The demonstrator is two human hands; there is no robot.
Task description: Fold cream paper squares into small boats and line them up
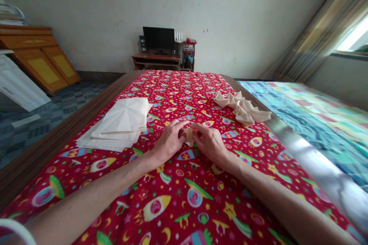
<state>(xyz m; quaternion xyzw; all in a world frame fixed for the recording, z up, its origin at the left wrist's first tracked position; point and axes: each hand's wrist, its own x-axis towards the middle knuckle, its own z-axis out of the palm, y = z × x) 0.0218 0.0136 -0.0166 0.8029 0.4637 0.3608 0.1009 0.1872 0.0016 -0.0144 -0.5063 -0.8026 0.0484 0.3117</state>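
Observation:
Between my two hands is a small folded piece of cream paper [189, 138], partly hidden by the fingers. My left hand [170, 138] pinches its left side, and my right hand [211, 141] pinches its right side. Both hands rest low over the red patterned cloth [198, 199]. To the left lies a stack of creased white paper sheets [123, 116], fanned a little at its edges. Several folded paper boats [243, 111] sit grouped to the right, beyond my right hand.
The cloth covers a long table with a brown wooden edge [37, 157] on the left. A bed with a blue patterned cover [301, 122] stands right of it. Past the far end, a monitor [159, 39] stands on a desk; wooden cabinets [43, 55] are at left.

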